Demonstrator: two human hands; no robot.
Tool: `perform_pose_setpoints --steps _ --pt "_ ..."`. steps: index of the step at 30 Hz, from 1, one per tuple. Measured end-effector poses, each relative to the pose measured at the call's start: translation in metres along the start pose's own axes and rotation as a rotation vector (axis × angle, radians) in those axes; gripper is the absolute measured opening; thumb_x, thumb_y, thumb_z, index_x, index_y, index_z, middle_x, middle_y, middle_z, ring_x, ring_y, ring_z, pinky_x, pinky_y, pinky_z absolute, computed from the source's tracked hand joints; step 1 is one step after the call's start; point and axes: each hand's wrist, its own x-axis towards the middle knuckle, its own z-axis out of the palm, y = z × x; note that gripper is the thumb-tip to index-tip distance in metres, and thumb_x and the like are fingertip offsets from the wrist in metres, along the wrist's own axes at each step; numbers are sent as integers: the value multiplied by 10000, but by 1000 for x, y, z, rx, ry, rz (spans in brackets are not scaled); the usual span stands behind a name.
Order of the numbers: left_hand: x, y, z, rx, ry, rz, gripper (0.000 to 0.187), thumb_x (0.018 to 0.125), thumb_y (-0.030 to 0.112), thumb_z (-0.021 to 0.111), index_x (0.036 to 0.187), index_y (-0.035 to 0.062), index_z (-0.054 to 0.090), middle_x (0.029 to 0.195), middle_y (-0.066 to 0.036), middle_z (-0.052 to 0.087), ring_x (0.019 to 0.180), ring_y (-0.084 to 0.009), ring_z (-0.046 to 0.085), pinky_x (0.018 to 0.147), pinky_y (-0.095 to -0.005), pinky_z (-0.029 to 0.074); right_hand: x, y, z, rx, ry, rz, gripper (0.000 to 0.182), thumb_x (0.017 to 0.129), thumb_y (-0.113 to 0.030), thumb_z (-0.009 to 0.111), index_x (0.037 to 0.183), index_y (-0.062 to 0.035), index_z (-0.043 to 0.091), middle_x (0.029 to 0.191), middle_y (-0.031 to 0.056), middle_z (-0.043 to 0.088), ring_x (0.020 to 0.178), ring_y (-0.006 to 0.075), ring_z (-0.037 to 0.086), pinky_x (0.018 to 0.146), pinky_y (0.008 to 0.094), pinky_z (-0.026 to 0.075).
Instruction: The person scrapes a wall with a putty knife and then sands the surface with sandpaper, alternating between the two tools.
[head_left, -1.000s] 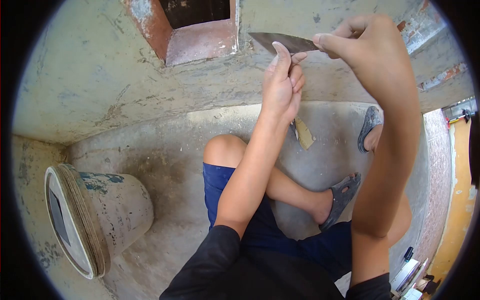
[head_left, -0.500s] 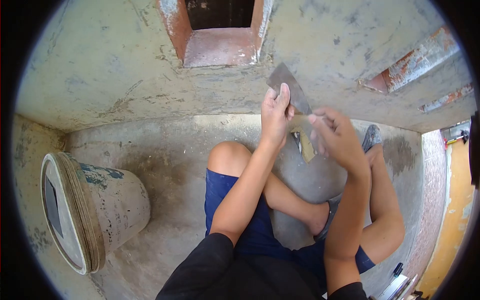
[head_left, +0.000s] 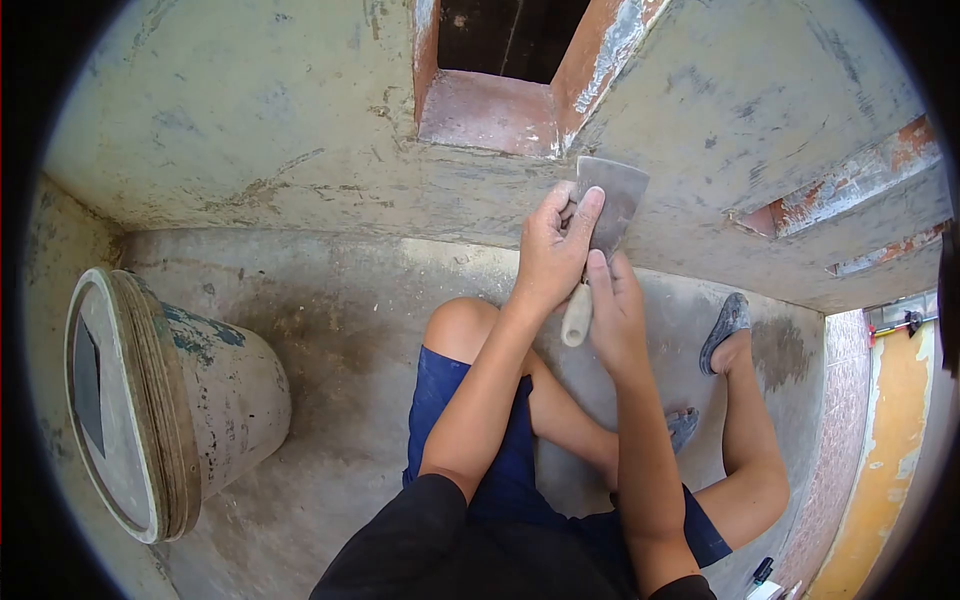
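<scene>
A putty knife [head_left: 618,200] with a wide grey blade and a pale, worn handle is held up in front of the wall. My left hand [head_left: 552,255] is closed on it, the thumb lying against the flat of the blade. Dusty white marks show on my fingers. Close beside it, my right hand [head_left: 618,315] is closed at the lower end of the blade, near the neck, with its thumb pointing up. The handle slants down between my two hands. What the right fingers do behind the tool is partly hidden.
A stained plastic bucket [head_left: 225,385] with a lid stands at the left. Ahead rises a patchy plastered wall [head_left: 270,130] with a reddish-framed opening [head_left: 490,112] and slanted recesses [head_left: 850,195] at the right. My bent legs are on the concrete floor [head_left: 340,400], with a dark slipper [head_left: 727,325].
The blade has turned from pointing up-left to pointing up, and the handle now shows. My right hand has moved left and down against the tool. The view has shifted left.
</scene>
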Motion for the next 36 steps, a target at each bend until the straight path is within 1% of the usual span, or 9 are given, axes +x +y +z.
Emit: perform_pose_setpoints --steps 2,6,9,13,15,24,28,31,36 --pt "6 13 0 74 -7 56 260 1003 221 597 882 -9 595 687 4 559 666 -52 413 574 -253 383 5 -9 14 165 78 -22 177 1055 -198 474 1052 -24 508 697 49 613 525 75 549 457 226 418" --pt "21 39 6 113 56 156 267 992 219 609 857 -11 602 636 -1 511 641 -55 390 551 -266 365 20 -22 20 124 161 -74 150 1045 -161 493 980 -26 491 648 42 591 445 73 511 386 233 378" --pt "31 47 10 155 112 189 280 987 226 616 842 -13 608 601 -6 485 622 -61 382 537 -275 355 30 -20 26 175 127 -166 109 1049 -140 478 1029 -38 509 774 49 648 511 69 565 405 238 420" --pt "33 50 7 260 134 190 313 977 235 627 794 -16 599 581 -15 468 607 -73 373 523 -289 347 35 -17 41 134 228 -268 156 1042 -88 485 901 -26 509 789 15 642 679 11 535 558 184 416" --pt "37 45 5 234 126 193 317 975 233 630 784 -16 592 577 -17 459 602 -76 367 521 -291 344 37 -18 43 122 267 -313 211 1042 -125 491 856 -25 493 626 33 594 449 51 497 393 239 355" --pt "40 39 16 188 170 233 310 970 194 630 750 -13 563 570 -21 421 596 -82 345 514 -298 324 51 -1 32 -97 338 -449 219 1000 -112 557 814 -17 490 597 65 570 476 61 441 445 279 348" --pt "43 33 24 187 229 269 325 974 168 614 717 -10 526 566 -22 395 591 -83 323 509 -296 306 57 -3 16 -270 339 -397 217 974 -116 592 806 -20 493 565 78 536 471 84 429 458 310 352" --pt "40 34 23 285 201 209 248 1011 164 575 849 -15 633 709 66 505 663 -13 391 555 -212 323 60 2 12 -155 345 -488 211 962 -114 603 804 -27 495 550 93 515 462 129 427 462 329 354" --pt "33 38 34 249 243 210 261 1015 160 563 828 -14 616 713 56 522 670 -19 403 557 -219 329 54 -9 1 -325 279 -397 191 955 -105 603 822 -10 503 603 168 516 477 209 462 480 366 374"
